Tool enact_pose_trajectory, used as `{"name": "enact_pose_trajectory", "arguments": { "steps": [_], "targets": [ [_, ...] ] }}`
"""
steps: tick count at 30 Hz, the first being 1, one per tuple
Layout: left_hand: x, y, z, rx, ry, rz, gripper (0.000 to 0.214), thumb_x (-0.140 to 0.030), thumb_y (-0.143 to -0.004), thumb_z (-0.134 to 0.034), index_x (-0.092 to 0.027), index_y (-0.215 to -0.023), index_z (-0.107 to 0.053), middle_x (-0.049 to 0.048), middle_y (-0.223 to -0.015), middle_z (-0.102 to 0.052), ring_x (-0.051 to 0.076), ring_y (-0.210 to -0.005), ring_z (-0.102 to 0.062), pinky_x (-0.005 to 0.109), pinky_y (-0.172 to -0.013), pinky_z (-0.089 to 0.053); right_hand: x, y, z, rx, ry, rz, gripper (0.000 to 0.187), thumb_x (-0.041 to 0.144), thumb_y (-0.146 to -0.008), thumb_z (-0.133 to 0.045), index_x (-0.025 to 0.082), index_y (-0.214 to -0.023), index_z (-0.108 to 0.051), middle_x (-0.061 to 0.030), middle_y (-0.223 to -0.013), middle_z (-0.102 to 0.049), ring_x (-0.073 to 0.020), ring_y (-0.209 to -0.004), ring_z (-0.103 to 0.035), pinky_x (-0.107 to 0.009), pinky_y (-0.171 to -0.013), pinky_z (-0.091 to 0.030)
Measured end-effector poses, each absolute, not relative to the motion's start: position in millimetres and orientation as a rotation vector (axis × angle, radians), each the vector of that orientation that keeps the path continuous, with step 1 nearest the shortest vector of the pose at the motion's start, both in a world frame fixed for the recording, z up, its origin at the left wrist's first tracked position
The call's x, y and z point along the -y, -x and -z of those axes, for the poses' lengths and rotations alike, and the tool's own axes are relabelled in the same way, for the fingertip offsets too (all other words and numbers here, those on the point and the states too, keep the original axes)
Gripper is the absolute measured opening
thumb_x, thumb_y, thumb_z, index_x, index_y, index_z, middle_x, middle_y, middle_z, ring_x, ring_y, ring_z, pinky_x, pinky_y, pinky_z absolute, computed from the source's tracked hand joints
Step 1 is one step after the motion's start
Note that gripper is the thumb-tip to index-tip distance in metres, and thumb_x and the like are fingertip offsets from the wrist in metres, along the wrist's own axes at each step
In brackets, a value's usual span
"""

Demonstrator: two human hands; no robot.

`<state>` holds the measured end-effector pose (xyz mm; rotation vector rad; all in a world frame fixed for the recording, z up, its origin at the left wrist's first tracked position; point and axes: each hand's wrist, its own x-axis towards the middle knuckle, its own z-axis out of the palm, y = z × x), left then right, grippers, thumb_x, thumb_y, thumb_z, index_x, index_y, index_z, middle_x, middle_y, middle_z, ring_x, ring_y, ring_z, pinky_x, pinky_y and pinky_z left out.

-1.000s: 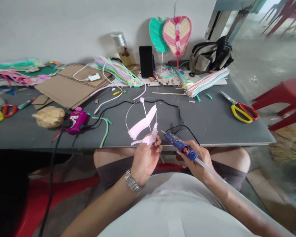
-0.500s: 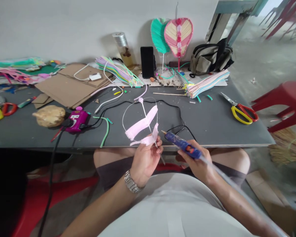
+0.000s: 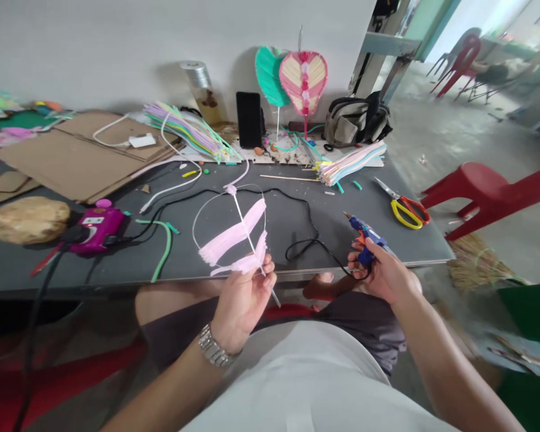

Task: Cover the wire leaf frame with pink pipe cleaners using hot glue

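My left hand (image 3: 242, 303) pinches a thin white stick (image 3: 251, 234) near its lower end. The stick carries a round wire loop (image 3: 197, 231) and pale pink paper strips (image 3: 231, 233) fanned across it. My right hand (image 3: 382, 275) is shut around a blue hot glue gun (image 3: 366, 241), whose nozzle points up and left over the table's front edge. A black cord (image 3: 299, 255) runs from the gun across the dark grey tabletop (image 3: 288, 216). The two hands are well apart.
Yellow-and-red scissors (image 3: 407, 211) lie at right, near pastel straw bundles (image 3: 351, 168). A magenta device (image 3: 96, 231) and cardboard sheets (image 3: 72, 159) occupy the left. Heart-shaped straw fans (image 3: 303, 81), a phone (image 3: 248, 120) and a bag (image 3: 356, 123) stand at the back.
My right hand has moved the glue gun away to the right and lower, and the long glue stick no longer shows. The view has swung left; my left hand keeps its hold.
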<state>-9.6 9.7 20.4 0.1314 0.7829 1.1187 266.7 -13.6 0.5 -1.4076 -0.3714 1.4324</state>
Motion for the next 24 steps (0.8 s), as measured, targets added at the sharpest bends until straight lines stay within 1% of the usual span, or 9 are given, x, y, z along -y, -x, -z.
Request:
{"name": "enact_pose_trajectory", "arguments": {
  "steps": [2,4,7,10,12,14,16,20,24],
  "targets": [
    [-9,9,-20,-0.782,-0.131,-1.129,0.018,0.001,-0.080,-0.065,-0.015,-0.084,-0.059,-0.0001,-0.079,-0.054,0.008,-0.063,-0.050,0.017,-0.050,-0.038,19,-278,0,0.542,1.473,-1.399,0.042,0.057,-0.080,-0.077,0.019,-0.095,-0.068,-0.0091,-0.080,-0.073,-0.0221,-0.067,-0.071,-0.034,-0.057,-0.057],
    [-9,9,-18,-0.777,-0.136,-1.136,0.018,0.000,-0.079,-0.067,-0.016,-0.084,-0.060,0.0001,-0.080,-0.055,0.008,-0.064,-0.051,0.017,-0.050,-0.038,27,-288,-3,0.826,1.639,-1.132,0.041,0.060,-0.084,-0.072,0.019,-0.093,-0.071,-0.0109,-0.084,-0.074,-0.0245,-0.072,-0.071,-0.038,-0.063,-0.058],
    [-8,8,-15,-0.779,-0.149,-1.138,0.018,-0.003,-0.079,-0.070,-0.016,-0.082,-0.059,0.0002,-0.080,-0.055,0.008,-0.065,-0.051,0.017,-0.050,-0.037,38,-287,-16,1.146,1.850,-0.520,0.032,0.050,-0.081,-0.077,0.021,-0.093,-0.075,-0.0114,-0.098,-0.074,-0.0253,-0.082,-0.068,-0.040,-0.073,-0.057],
    [-5,5,-15,-0.783,-0.149,-1.095,0.019,-0.004,-0.078,-0.072,-0.016,-0.083,-0.058,0.0003,-0.081,-0.056,0.008,-0.065,-0.051,0.018,-0.051,-0.037,38,-254,-31,1.313,1.805,-0.349,0.023,0.043,-0.088,-0.070,0.022,-0.097,-0.076,-0.0094,-0.101,-0.075,-0.0230,-0.086,-0.066,-0.038,-0.078,-0.054],
    [-2,3,-17,-0.772,-0.149,-1.033,0.019,-0.004,-0.078,-0.072,-0.016,-0.086,-0.059,0.0002,-0.081,-0.056,0.007,-0.064,-0.050,0.019,-0.053,-0.038,28,-221,-36,1.325,1.657,-0.795,0.024,0.042,-0.090,-0.068,0.021,-0.096,-0.076,-0.0076,-0.086,-0.076,-0.0189,-0.072,-0.065,-0.032,-0.065,-0.053],
    [0,3,-19,-0.756,-0.158,-0.989,0.019,-0.005,-0.079,-0.072,-0.016,-0.087,-0.060,0.0001,-0.081,-0.056,0.008,-0.064,-0.050,0.019,-0.053,-0.038,11,-190,-33,1.185,1.462,-1.264,0.028,0.046,-0.085,-0.073,0.019,-0.089,-0.075,-0.0056,-0.077,-0.073,-0.0141,-0.060,-0.059,-0.027,-0.053,-0.047],
    [1,5,-20,-0.745,-0.166,-0.971,0.017,-0.006,-0.080,-0.072,-0.016,-0.087,-0.061,0.0001,-0.079,-0.055,0.008,-0.064,-0.050,0.019,-0.052,-0.037,-7,-171,-26,1.002,1.308,-1.541,0.032,0.047,-0.077,-0.081,0.017,-0.081,-0.073,-0.0025,-0.071,-0.070,-0.0107,-0.057,-0.056,-0.023,-0.049,-0.045],
    [0,10,-18,-0.734,-0.156,-0.907,0.015,-0.007,-0.081,-0.072,-0.015,-0.088,-0.062,0.0005,-0.080,-0.055,0.008,-0.064,-0.050,0.017,-0.052,-0.037,-26,-161,-11,0.808,1.111,-1.888,0.036,0.043,-0.064,-0.091,0.015,-0.074,-0.071,-0.0008,-0.067,-0.068,-0.0084,-0.054,-0.055,-0.020,-0.045,-0.041],
    [-2,11,-15,-0.723,-0.152,-0.843,0.014,-0.009,-0.080,-0.074,-0.015,-0.086,-0.063,0.0002,-0.078,-0.054,0.007,-0.064,-0.049,0.016,-0.053,-0.036,-26,-165,-4,0.768,1.056,-2.010,0.033,0.038,-0.063,-0.092,0.014,-0.073,-0.072,-0.0012,-0.063,-0.067,-0.0082,-0.054,-0.054,-0.018,-0.042,-0.036]
  ]
}}
